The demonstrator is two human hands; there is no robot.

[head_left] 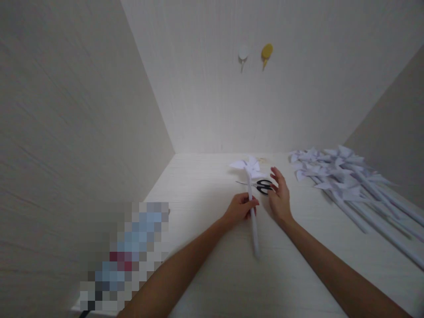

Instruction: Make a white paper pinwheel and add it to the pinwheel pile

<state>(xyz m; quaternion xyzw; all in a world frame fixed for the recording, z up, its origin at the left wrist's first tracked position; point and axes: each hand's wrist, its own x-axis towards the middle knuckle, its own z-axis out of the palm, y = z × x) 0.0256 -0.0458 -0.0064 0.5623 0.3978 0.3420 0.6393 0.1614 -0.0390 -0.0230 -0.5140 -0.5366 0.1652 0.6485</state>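
Our left hand (240,207) grips the stick of a white paper pinwheel (249,170) lying on the pale counter (205,185) — our right hand (280,196), fingers spread, rests by black-handled scissors (261,185) — with a pile of pinwheels (344,181) to the right and two hooks (255,55) on the wall.

A pixelated block (124,256) hides whatever lies at the lower left. The right hand (280,196) partly covers the black-handled scissors (263,185). The pile of white paper pinwheels (344,183) blurs together, their sticks cut off by the right edge.
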